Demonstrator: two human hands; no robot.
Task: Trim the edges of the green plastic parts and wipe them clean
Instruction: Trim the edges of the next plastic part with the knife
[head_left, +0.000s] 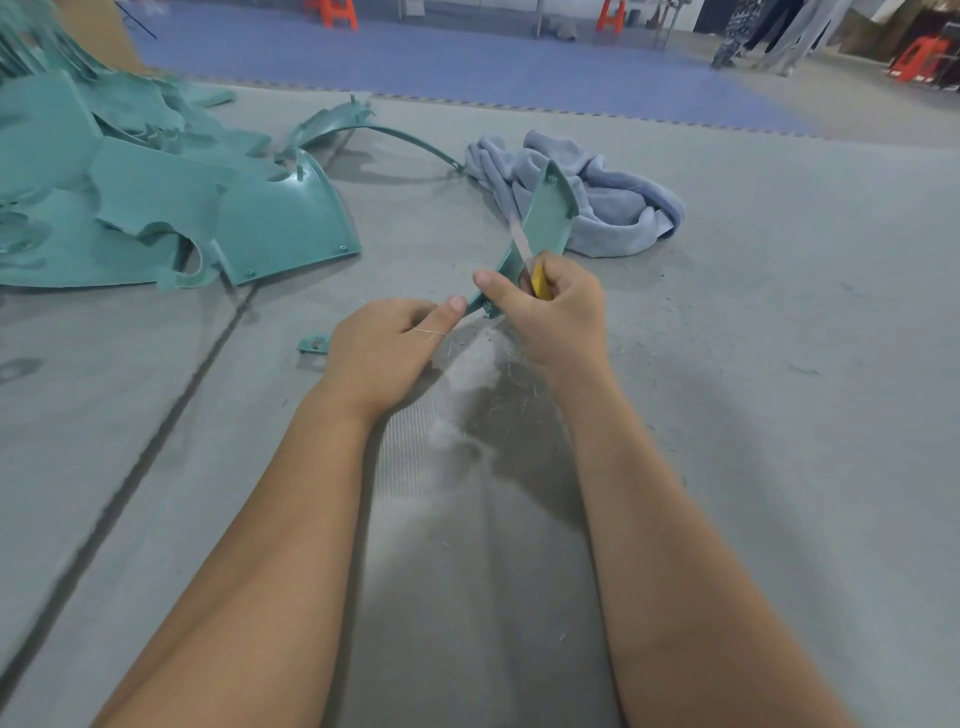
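Just in front of the crumpled grey-blue towel (587, 208), the left hand (387, 345) is pinching the lower end of a curved green plastic part (537, 221) while the right hand (556, 312) is gripping a yellow-handled knife (537, 280) against its edge, where a shallow blade angle and light strokes away from the fingers would probably be trimming it most cleanly.

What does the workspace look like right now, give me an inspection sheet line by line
Surface: grey mat, fine shavings below the hands.
Job's things: curved green part held up by both hands; yellow-handled knife with its blade along the part's edge; blue towel crumpled behind.
Clutter: pile of green parts at left; small green offcut.
Grippers: left hand pinches the part's lower end; right hand grips the knife.
Cables: nothing seen.
Surroundings: blue floor, orange stools, people standing far right.
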